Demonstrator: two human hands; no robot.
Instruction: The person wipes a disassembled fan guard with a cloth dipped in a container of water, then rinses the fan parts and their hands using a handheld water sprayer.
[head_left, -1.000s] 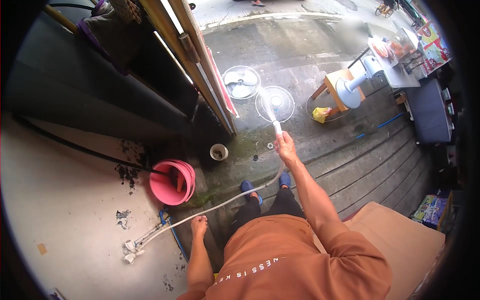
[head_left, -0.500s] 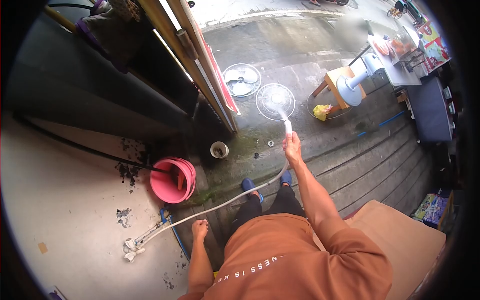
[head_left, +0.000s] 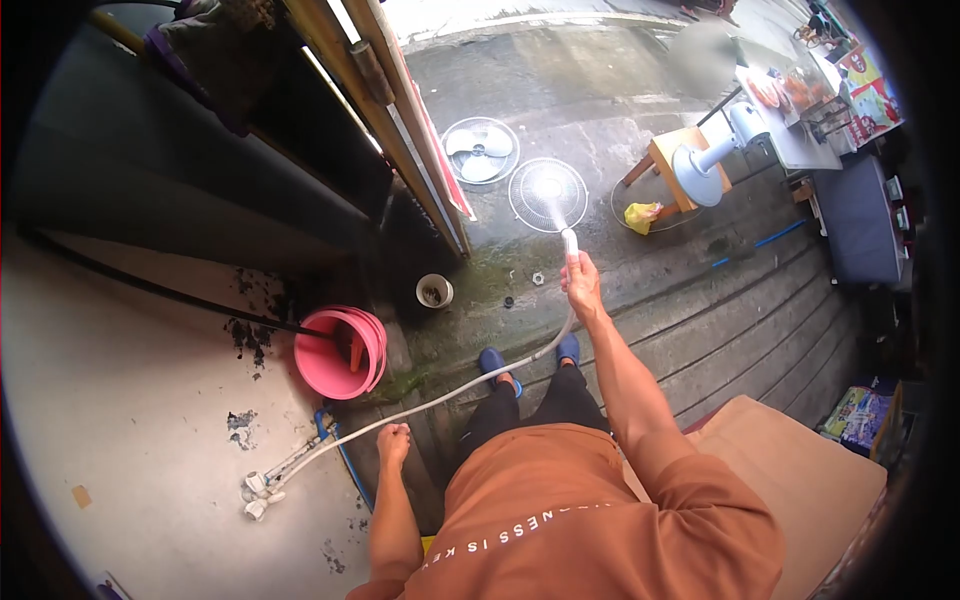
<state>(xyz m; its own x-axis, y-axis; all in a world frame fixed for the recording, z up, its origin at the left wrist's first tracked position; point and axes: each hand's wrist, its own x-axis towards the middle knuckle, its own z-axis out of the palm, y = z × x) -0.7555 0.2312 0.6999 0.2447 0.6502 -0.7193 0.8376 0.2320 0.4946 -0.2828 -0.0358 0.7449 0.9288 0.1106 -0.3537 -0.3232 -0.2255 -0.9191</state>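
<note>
My right hand (head_left: 582, 285) is wrapped round a white handheld shower head (head_left: 570, 242), pointed away from me. Water sprays from it onto a round wire fan grille (head_left: 530, 205) lying on the wet concrete. Left of that grille lies a second round fan guard (head_left: 470, 178) with pale fan blades (head_left: 480, 150) on it. A pale hose (head_left: 450, 397) runs from the shower head past my legs to a wall tap (head_left: 256, 490). Low by my left side, my left hand (head_left: 394, 440) is curled closed just under the hose, with nothing visible in it.
A pink bucket (head_left: 325, 378) and a small white pot (head_left: 434, 291) stand at left. A fan stand (head_left: 700, 172) rests on a wooden stool (head_left: 668, 150), a yellow bag (head_left: 642, 216) beside it. Cardboard (head_left: 790, 470) lies at my right. A nut-like ring (head_left: 538, 279) is on the ground.
The spray has shifted slightly on the grille, now nearer its middle. My view has moved a little, and both hands keep their hold and shape.
</note>
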